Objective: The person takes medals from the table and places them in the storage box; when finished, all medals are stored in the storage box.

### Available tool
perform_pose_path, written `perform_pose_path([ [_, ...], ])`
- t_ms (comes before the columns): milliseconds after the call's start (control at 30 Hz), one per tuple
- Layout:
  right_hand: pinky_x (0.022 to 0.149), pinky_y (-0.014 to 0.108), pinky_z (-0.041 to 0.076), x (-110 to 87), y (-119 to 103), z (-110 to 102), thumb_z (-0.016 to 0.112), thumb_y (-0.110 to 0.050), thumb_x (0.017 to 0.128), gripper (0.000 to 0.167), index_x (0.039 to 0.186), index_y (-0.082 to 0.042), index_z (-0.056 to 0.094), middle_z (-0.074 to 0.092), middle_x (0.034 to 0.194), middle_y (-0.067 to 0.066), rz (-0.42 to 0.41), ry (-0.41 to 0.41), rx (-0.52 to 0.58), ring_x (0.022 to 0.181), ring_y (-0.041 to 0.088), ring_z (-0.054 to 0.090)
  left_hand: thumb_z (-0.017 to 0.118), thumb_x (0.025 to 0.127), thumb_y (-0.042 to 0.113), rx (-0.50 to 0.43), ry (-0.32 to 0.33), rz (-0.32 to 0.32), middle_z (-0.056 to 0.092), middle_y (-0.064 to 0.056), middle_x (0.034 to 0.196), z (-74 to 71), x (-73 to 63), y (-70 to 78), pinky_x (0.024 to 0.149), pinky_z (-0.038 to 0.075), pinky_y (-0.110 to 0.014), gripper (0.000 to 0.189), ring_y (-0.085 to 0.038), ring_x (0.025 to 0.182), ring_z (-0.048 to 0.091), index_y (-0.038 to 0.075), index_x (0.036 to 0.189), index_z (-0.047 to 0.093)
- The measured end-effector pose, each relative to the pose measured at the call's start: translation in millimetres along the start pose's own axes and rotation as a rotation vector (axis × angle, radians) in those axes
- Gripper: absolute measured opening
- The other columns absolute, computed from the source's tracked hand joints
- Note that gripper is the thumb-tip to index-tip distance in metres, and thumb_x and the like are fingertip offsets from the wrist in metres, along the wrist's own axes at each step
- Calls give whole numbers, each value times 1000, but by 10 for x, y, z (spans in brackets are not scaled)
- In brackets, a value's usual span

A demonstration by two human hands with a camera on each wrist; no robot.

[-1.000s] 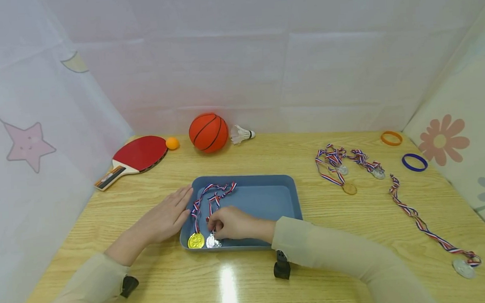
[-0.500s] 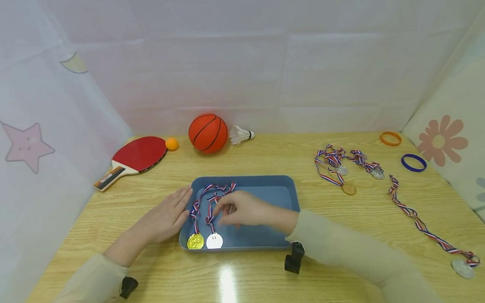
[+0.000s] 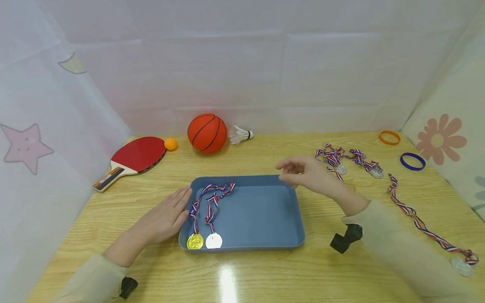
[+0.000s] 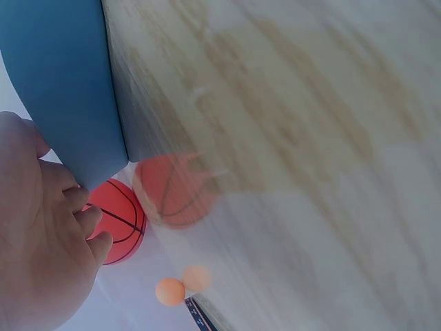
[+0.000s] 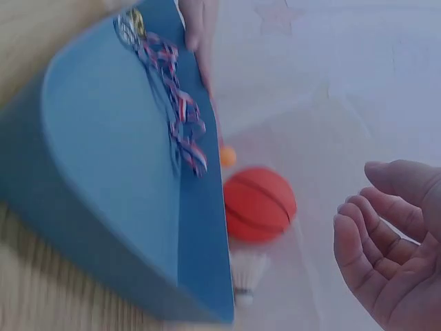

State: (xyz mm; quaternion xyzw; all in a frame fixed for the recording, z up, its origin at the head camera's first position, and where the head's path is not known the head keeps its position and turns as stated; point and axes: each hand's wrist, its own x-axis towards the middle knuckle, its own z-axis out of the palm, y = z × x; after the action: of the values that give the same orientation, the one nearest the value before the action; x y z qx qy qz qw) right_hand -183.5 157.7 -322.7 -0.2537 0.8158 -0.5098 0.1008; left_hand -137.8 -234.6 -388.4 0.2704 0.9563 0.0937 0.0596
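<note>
My left hand (image 3: 161, 219) rests against the left side of the blue tray (image 3: 262, 219), fingers straight along its rim. Inside the tray, at its left end, a gold medal (image 3: 195, 241) and a silver medal (image 3: 214, 241) lie side by side, their striped ribbons (image 3: 210, 212) stretched toward the back. Over the tray's back right corner hangs my right hand (image 3: 309, 175), fingers loosely bent and holding nothing. It partly covers a bronze-coloured medal (image 3: 350, 186). Just beyond lie two silver medals with bunched ribbons, one silver medal (image 3: 341, 169) and another silver medal (image 3: 377, 173).
A further silver medal (image 3: 461, 266) lies at the right with its ribbon drawn out. Wristbands, orange (image 3: 389, 138) and blue (image 3: 412, 161), sit at the back right. Along the back are a table tennis bat (image 3: 140, 154), an orange ball (image 3: 170, 144), a small basketball (image 3: 207, 133) and a shuttlecock (image 3: 240, 135).
My right hand has let go of the silver medal in the tray, risen and moved right, past the tray's back right corner. The left hand has stayed in place.
</note>
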Motion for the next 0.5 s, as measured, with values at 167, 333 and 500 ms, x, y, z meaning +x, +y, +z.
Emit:
perform_pose_path([
  [167, 60, 34, 53, -192, 202, -357, 63, -13, 88, 29, 114, 1, 60, 60, 90, 14, 7, 100, -36, 71, 20, 61, 37, 98, 29, -5, -3, -7, 15, -16, 151, -7, 1, 0, 108, 17, -47, 59, -35, 136, 13, -3, 145, 19],
  [333, 61, 27, 51, -378, 419, -610, 62, -14, 89, 32, 117, 1, 58, 59, 95, 14, 66, 184, -115, 77, 17, 60, 37, 98, 30, -7, -9, -8, 14, -15, 151, -13, -1, 3, 108, 17, -47, 59, -35, 136, 12, -2, 145, 19],
  [500, 62, 30, 50, -525, 669, -766, 61, -21, 90, 36, 118, 2, 56, 59, 95, 15, 160, 233, -188, 77, 19, 59, 37, 98, 29, -7, -4, -8, 15, -15, 151, -8, 0, 10, 108, 18, -47, 59, -34, 136, 13, -2, 145, 20],
])
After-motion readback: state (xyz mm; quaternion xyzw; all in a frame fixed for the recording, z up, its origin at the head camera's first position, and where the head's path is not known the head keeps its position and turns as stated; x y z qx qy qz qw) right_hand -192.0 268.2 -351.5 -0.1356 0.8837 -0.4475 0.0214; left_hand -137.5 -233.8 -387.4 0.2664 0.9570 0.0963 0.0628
